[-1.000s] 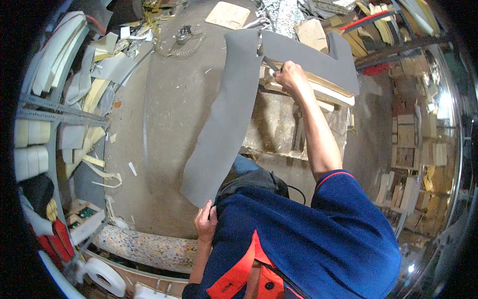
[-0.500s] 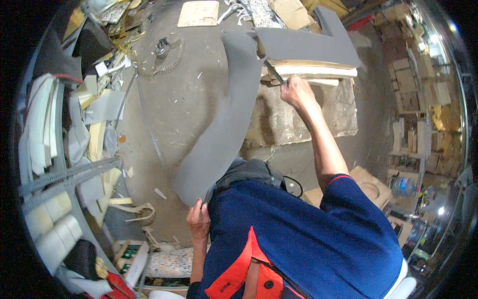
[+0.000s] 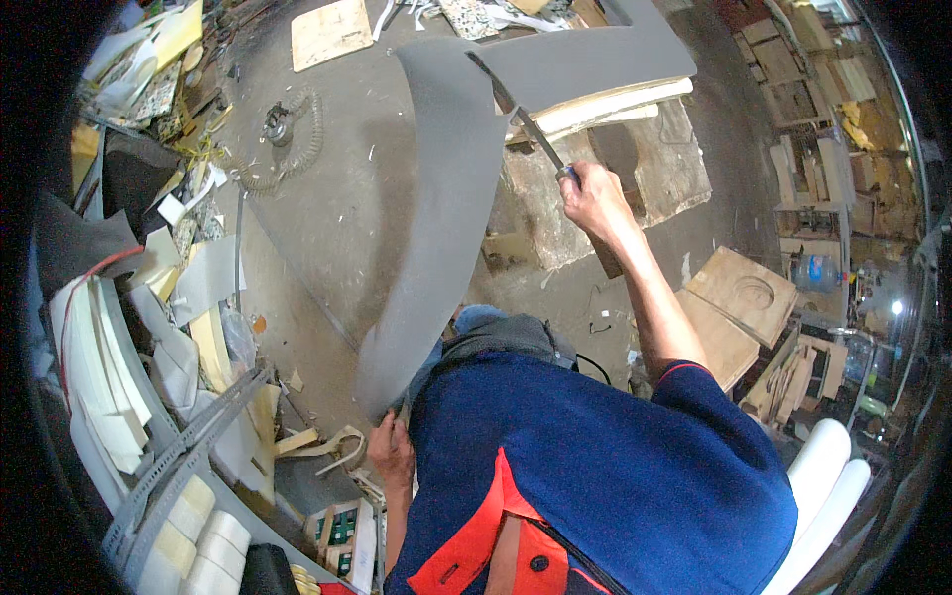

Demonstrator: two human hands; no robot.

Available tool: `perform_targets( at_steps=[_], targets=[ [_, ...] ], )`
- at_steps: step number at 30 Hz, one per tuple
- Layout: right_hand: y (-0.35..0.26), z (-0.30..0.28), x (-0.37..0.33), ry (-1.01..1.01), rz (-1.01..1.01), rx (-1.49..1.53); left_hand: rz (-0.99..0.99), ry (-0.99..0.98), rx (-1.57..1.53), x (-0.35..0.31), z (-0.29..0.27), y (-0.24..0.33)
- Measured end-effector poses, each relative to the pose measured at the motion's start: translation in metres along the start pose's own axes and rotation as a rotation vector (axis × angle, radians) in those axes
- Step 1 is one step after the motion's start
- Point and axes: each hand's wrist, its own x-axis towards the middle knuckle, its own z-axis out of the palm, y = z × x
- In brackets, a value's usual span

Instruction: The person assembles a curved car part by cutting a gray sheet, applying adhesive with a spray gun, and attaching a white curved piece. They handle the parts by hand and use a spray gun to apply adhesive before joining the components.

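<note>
My right hand [image 3: 598, 203] is closed around the handle of a long dark-bladed knife [image 3: 540, 139]. The blade slants up and left across the gap between a long curved strip of grey foam sheet [image 3: 446, 188] and a wider grey sheet [image 3: 585, 64]. The two sheets meet near the blade's far end. My left hand [image 3: 391, 448], low and left of my body, pinches the near end of the strip between thumb and fingers. From there the strip hangs in a sweep up to the far sheet.
Under the wider sheet lie pale foam layers [image 3: 635, 99] on a worn board [image 3: 555, 218]. A coiled hose [image 3: 312, 134] lies at the left. Foam offcuts [image 3: 99, 367] and a metal rack [image 3: 188, 446] line the left; wooden panels [image 3: 739, 293] and shelves [image 3: 813, 198] stand right.
The view has turned and shifted. More of the knife blade shows now, and my right hand sits lower relative to the sheets. My left hand keeps its pinch on the strip's near end.
</note>
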Motion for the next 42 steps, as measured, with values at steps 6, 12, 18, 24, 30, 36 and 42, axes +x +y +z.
perform_targets(
  at_steps=[6,12,18,24,30,36,42],
  targets=[
    [-0.017,0.006,0.006,-0.013,0.079,-0.009,0.04,-0.058,-0.031,0.017,-0.025,-0.026],
    [-0.032,0.006,0.022,0.023,0.126,-0.032,0.109,-0.044,-0.048,0.032,-0.039,-0.042],
    [-0.036,-0.023,-0.002,-0.055,0.207,-0.054,0.105,-0.058,-0.016,0.044,-0.054,-0.054],
    [-0.047,-0.009,0.032,-0.054,0.184,-0.061,0.104,-0.047,-0.03,0.049,-0.064,-0.069],
    [-0.051,-0.013,0.034,-0.07,0.122,-0.172,0.123,-0.017,0.004,0.067,-0.07,-0.093],
    [-0.065,-0.024,0.037,-0.143,0.246,-0.117,0.045,0.04,0.027,0.102,-0.081,-0.113],
    [-0.069,-0.015,0.074,-0.135,0.247,-0.134,-0.095,0.142,0.055,0.157,-0.101,-0.134]
  ],
)
